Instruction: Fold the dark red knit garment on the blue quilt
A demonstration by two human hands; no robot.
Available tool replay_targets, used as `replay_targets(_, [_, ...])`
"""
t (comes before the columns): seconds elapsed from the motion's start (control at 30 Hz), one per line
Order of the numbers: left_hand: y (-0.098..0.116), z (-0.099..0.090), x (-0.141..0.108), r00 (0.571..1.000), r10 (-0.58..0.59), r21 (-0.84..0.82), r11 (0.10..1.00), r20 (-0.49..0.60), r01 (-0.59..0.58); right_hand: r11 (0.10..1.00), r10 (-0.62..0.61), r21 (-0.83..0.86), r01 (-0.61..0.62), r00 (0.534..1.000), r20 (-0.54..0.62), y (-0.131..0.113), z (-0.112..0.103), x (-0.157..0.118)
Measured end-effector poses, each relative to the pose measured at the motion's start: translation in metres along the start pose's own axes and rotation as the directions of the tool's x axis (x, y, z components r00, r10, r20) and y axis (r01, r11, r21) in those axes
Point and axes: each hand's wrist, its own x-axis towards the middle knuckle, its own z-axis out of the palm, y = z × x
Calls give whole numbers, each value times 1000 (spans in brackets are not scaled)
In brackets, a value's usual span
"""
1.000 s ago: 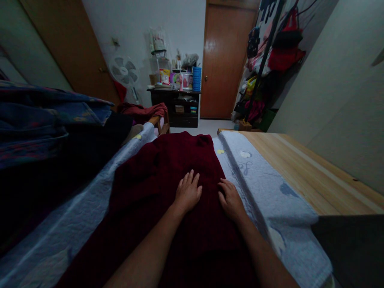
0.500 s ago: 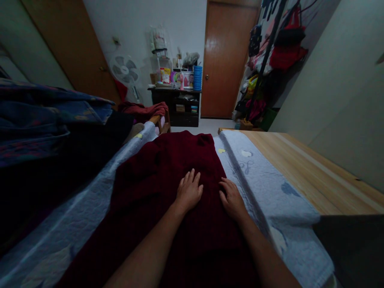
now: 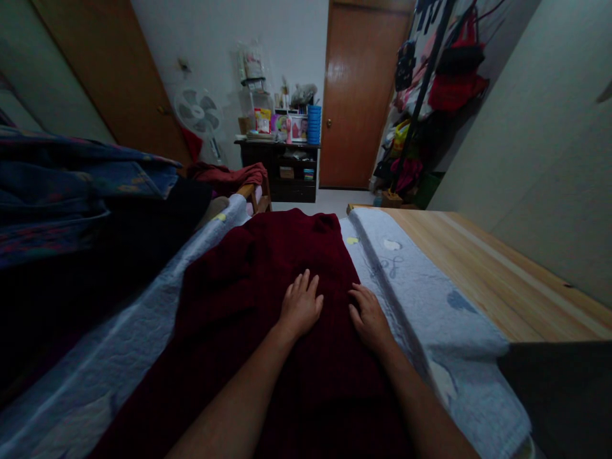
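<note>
A dark red knit garment [image 3: 287,245] lies spread over the bed, its near end running out of the bottom of the view. My left hand [image 3: 301,305] rests palm down on the middle of it, fingers stretched out and slightly apart. Along the garment's right edge lies my right hand [image 3: 369,317], its fingers loosely bent and spread, the tips touching the cloth. Neither hand grips the fabric. Part of the garment's left side is folded over on itself. Beneath it shows a light blue quilted bedspread [image 3: 425,287] with yellow and white patches.
Dark clothes and a blue patterned garment [image 3: 86,175] are heaped at left. A wooden board [image 3: 497,274] borders the bed on the right. Beyond the bed's far end stand a fan [image 3: 197,111], a dark cabinet [image 3: 275,169] and a closed door [image 3: 366,95]. Bags [image 3: 459,76] hang at right.
</note>
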Motion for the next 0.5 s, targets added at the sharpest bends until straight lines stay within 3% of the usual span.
replay_targets(0.5, [0,2,0,1000,7,15,1000,-15,-7,1000,16,17,-16,1000,4,-2,-1,0])
